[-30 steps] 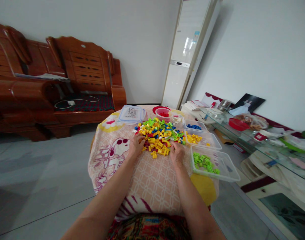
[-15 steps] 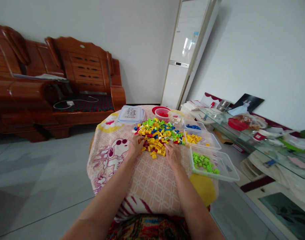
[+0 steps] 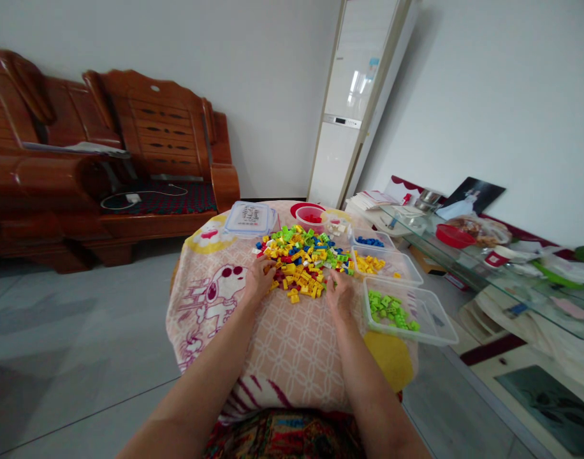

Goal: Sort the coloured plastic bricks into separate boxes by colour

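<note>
A heap of mixed toy bricks (image 3: 301, 255) lies on the round table's patterned cloth (image 3: 296, 344). My left hand (image 3: 260, 277) rests at the heap's left edge, fingers curled against the bricks; what they hold, if anything, is hidden. At the right edge of the heap is my right hand (image 3: 338, 290), its fingertips bent together near the bricks, their contents too small to make out. To the right stand clear boxes with green bricks (image 3: 390, 311), yellow bricks (image 3: 368, 262) and blue bricks (image 3: 370, 242). A round tub (image 3: 310, 215) behind the heap holds red pieces.
Stacked clear lids (image 3: 250, 218) lie at the table's back left. White pieces (image 3: 337, 228) sit beside the red tub. A glass-topped stand (image 3: 468, 261) with a red bowl (image 3: 454, 236) is on the right, a wooden sofa (image 3: 162, 140) at the left.
My right hand has moved a little to the right, away from the yellow bricks at the heap's front. My left hand has stayed nearly in place.
</note>
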